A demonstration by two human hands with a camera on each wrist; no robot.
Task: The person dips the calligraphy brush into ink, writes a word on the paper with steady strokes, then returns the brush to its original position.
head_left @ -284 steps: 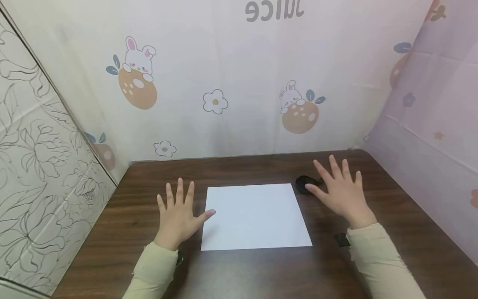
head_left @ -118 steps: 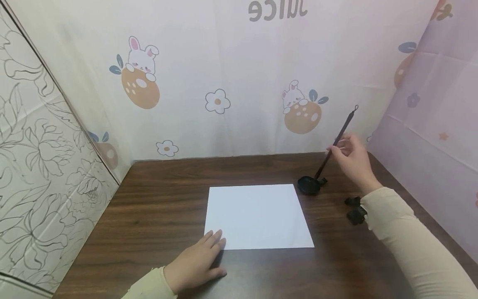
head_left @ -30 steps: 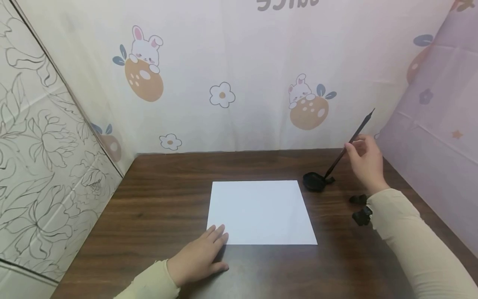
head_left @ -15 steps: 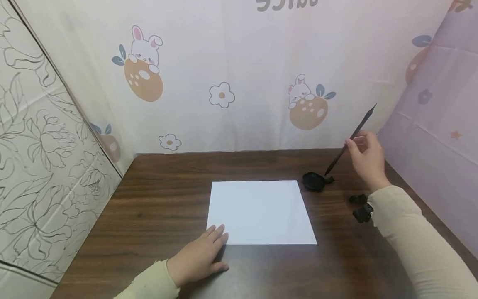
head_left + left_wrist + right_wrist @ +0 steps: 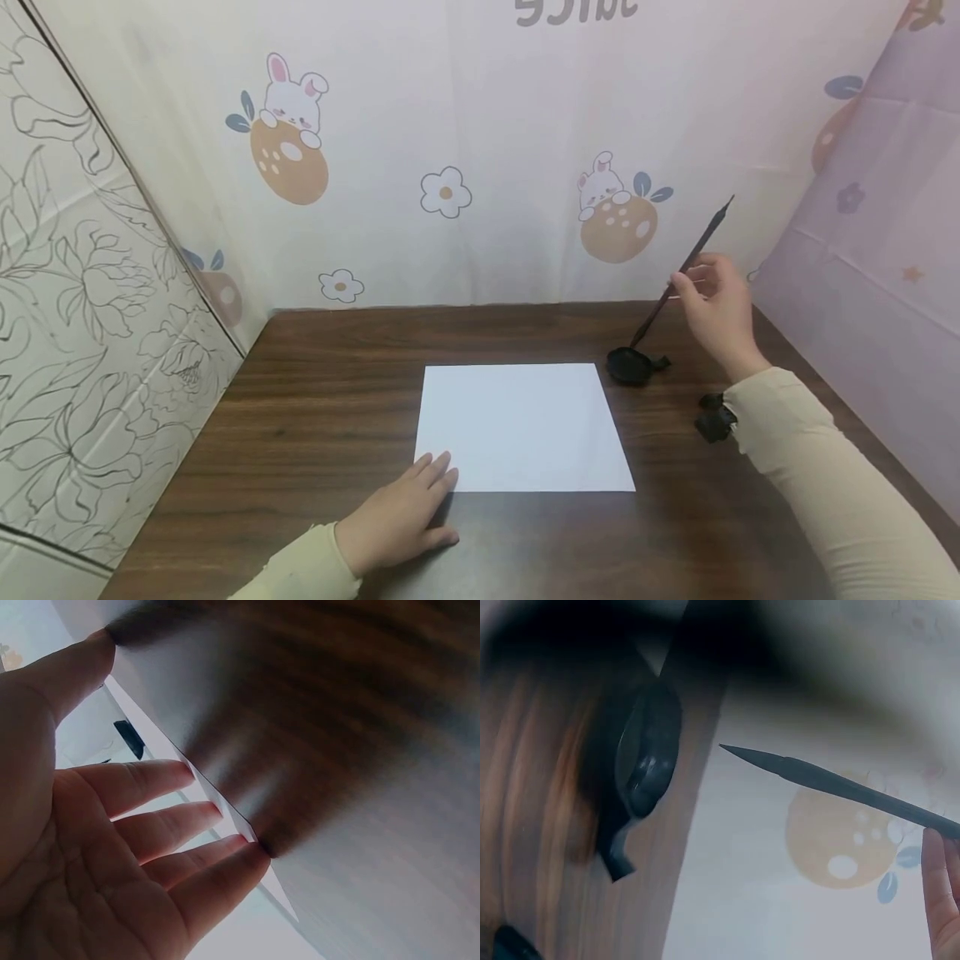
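A calligraphy brush is pinched near mid-handle between the thumb and fingers of my right hand. Its pointed tip hangs downward by the far rim of a small black ink dish. In the right wrist view the brush's dark tip is apart from the dish, which has a short curved tail. My left hand lies with extended fingers on the lower left corner of a white sheet of paper. Its fingertips and thumb touch down in the left wrist view, palm visible.
The dark wooden table backs onto a printed curtain. A flower-patterned panel stands at the left, a pale curtain at the right. Small black objects show beside the right sleeve; their kind is unclear.
Both hands were spread empty over the table at first. Later the right gripped the brush and the left settled on the paper. Just now the brush tip shifted left, toward the dish's far rim.
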